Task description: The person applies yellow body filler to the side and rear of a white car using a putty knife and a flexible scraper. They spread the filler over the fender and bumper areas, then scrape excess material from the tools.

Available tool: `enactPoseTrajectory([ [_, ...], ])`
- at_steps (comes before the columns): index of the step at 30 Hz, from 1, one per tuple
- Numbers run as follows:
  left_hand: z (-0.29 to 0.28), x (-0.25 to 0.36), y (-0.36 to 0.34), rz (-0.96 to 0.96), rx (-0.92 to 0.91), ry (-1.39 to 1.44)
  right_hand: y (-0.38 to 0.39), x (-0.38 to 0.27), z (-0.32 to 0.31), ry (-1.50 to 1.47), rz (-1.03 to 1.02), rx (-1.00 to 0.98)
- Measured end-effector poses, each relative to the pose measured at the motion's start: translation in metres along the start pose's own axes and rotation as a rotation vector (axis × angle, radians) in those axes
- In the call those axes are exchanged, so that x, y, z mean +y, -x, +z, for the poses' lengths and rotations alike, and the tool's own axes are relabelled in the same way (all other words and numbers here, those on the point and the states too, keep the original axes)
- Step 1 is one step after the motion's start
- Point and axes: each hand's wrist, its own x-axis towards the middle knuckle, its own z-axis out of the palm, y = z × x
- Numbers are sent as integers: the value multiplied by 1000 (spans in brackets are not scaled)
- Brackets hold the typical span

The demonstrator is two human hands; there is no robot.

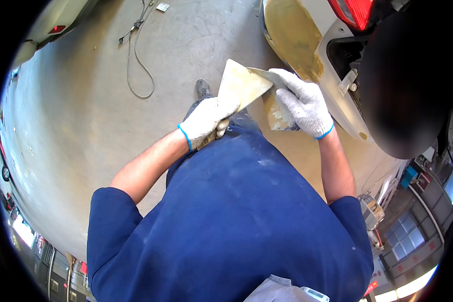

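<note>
My left hand (204, 119), in a white knit glove with a blue cuff, grips a cream-coloured putty spreader (241, 86). Its flat, wide blade points up and to the right. A like glove covers my right hand (305, 103), which is closed on a second spreader (279, 111) smeared with pale putty. The two blades overlap in front of my body, and I cannot tell how firmly they touch. Part of the right one is hidden behind the left blade and my fingers. Beyond my right hand is a white car panel (337, 83) with a broad tan filler patch (292, 32).
The car's red tail light (355, 11) and a dark opening (345, 53) are at the upper right. A grey cable (130, 65) lies on the concrete floor (98, 116). Another vehicle (53, 22) stands at the upper left. A large dark blur covers the right side.
</note>
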Motion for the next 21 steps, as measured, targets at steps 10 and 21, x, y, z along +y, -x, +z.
enactPoseTrajectory([
  [10,-47,53,-17,170,-117,347,-58,23,-11,-425,-1,265],
  [21,-24,65,-35,14,-76,-35,-68,18,-2,-503,49,360],
])
